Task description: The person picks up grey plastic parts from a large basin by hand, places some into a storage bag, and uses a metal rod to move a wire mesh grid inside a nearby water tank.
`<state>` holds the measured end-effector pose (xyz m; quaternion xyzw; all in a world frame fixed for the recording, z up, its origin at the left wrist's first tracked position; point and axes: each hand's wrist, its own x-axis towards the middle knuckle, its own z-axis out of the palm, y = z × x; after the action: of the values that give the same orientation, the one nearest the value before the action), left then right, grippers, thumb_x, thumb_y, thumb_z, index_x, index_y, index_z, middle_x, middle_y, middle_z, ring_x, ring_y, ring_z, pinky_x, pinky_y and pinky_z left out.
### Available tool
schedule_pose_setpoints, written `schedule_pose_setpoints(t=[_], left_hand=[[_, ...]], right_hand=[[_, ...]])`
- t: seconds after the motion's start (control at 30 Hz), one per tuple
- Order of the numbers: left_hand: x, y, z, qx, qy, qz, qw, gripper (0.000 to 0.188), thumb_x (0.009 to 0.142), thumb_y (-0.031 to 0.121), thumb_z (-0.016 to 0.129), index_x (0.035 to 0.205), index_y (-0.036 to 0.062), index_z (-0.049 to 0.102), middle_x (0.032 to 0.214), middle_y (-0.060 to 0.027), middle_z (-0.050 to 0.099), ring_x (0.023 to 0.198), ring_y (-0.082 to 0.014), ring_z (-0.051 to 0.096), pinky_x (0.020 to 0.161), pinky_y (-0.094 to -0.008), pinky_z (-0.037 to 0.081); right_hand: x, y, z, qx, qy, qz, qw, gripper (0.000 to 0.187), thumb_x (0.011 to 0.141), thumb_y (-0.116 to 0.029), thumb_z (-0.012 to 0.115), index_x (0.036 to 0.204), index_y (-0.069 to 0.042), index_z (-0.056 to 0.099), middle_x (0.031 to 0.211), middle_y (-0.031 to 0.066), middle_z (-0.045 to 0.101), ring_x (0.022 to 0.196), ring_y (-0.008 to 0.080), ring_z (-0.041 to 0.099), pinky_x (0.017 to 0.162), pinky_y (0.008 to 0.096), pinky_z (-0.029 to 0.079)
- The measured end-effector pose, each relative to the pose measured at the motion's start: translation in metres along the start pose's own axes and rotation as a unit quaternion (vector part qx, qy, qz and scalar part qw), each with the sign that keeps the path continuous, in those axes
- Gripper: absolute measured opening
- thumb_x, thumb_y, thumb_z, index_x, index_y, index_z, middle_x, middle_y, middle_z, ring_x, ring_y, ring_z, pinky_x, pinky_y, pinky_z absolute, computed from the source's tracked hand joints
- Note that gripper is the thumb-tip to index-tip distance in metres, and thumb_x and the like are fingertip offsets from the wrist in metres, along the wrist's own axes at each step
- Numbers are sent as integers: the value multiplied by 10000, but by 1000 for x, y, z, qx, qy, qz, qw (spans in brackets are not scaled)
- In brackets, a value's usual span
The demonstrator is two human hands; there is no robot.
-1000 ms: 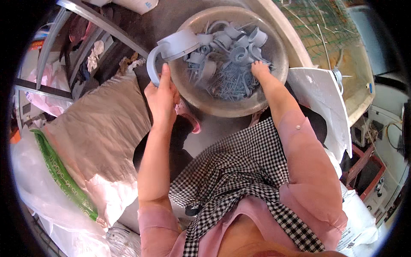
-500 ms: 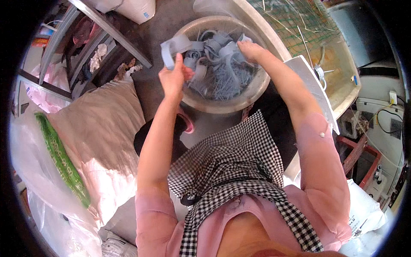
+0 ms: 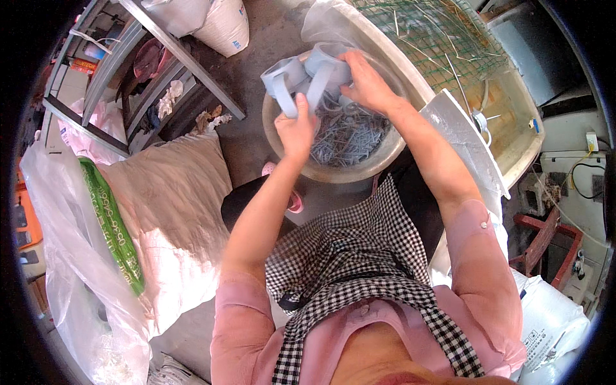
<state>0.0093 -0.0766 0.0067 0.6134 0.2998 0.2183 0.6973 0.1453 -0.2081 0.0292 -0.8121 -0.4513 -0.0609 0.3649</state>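
Observation:
A round metal basin on the floor holds a heap of grey-blue plastic pieces. My left hand grips a grey-blue plastic pipe fitting held above the basin's left rim. My right hand closes on a second, similar grey fitting right beside the first; the two fittings touch. Both forearms reach forward from a pink top and a black-and-white checked apron.
A large tan sack lies at the left, with a clear plastic bag and a green strip. A metal rack stands behind. A tub covered by green wire mesh sits at the right, next to a red stool.
Both hands have risen from the basin. The left hand has carried its fitting toward the middle, and the right hand has lifted a second fitting out of the heap against it.

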Motion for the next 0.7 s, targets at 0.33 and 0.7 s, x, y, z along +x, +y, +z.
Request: schedule_pose_setpoints(t=[0.33,0.7], left_hand=[[4,8,-3,-55,8,7,998,371,857,344,616,726,-3,596,673,-24,576,563,-100,539,488,-225,428],[3,14,-14,282,-16,303,910,317,784,364,661,724,53,660,634,-143,597,588,-330,586,535,-381,444]], right_hand=[[4,-8,4,-61,12,-8,998,704,558,-303,814,1122,-40,485,1099,159,537,1072,348,474,938,412,357],[16,-6,-32,102,-122,46,986,763,588,-195,741,1234,45,414,1227,209,463,1177,304,436,1023,349,322]])
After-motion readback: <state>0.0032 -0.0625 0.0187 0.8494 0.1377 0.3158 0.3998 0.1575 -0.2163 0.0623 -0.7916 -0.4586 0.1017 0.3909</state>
